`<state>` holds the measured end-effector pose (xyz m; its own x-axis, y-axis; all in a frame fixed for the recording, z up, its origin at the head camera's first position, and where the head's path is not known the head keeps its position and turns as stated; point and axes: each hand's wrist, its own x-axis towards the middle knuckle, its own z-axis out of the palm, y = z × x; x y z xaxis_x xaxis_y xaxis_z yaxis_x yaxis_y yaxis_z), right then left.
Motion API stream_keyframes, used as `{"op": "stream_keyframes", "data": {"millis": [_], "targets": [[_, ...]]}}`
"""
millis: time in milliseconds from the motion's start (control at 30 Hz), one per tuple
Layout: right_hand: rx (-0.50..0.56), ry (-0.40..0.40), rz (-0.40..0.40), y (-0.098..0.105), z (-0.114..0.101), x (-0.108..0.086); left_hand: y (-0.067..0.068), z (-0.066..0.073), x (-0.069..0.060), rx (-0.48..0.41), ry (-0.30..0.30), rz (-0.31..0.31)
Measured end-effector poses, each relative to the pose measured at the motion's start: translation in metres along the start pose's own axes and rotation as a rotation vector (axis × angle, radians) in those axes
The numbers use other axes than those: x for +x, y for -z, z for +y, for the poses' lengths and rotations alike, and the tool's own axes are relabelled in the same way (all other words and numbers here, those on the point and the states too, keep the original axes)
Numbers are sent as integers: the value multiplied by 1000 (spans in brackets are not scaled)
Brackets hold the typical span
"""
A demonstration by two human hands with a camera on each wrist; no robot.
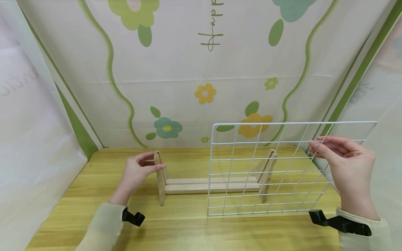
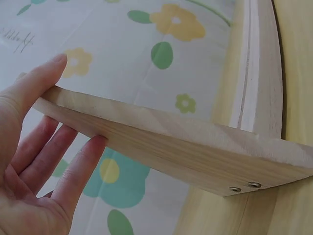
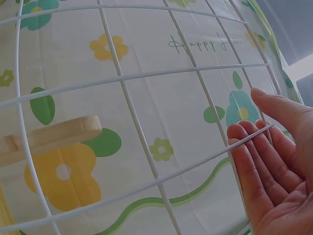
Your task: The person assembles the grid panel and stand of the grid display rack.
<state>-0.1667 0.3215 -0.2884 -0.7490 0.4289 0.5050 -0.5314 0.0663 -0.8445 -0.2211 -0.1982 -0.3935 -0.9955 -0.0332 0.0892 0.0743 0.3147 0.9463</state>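
Observation:
A pale wooden stand is on the tabletop, its two upright side panels joined by a low crossbar. My left hand pinches the left side panel near its top; in the left wrist view the thumb is on one side and the fingers are on the other. Two screw heads show low on that panel. My right hand holds a white wire grid panel upright by its right part, pinching a wire. Through the grid appears the right side panel, in front of which the grid hangs.
The wood-grain tabletop extends in front of the stand. A white flowered cloth rises behind it, with pale cloth walls at both sides. Black straps circle both wrists.

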Motion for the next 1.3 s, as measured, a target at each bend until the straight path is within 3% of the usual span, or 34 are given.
{"op": "stream_keyframes", "data": {"millis": [200, 433, 767, 867, 1133, 1300], "targets": [[-11, -4, 3, 1, 0, 0, -10, 1, -8, 6, -90, -44], [-10, -4, -7, 1, 0, 1, -15, -1, -15, -29, -195, -148], [-144, -66, -24, 7, -1, 0, -21, -4, -11, -110, -221, -164], [-191, -51, -27, 5, -1, -1, -25, -3, -11, -123, -220, -180], [-181, 0, -84, -4, 1, 0, -30, -1, -10, -164, -245, -184], [-266, 52, -122, -8, 1, 0, -31, -2, -8, -183, -247, -190]]}}
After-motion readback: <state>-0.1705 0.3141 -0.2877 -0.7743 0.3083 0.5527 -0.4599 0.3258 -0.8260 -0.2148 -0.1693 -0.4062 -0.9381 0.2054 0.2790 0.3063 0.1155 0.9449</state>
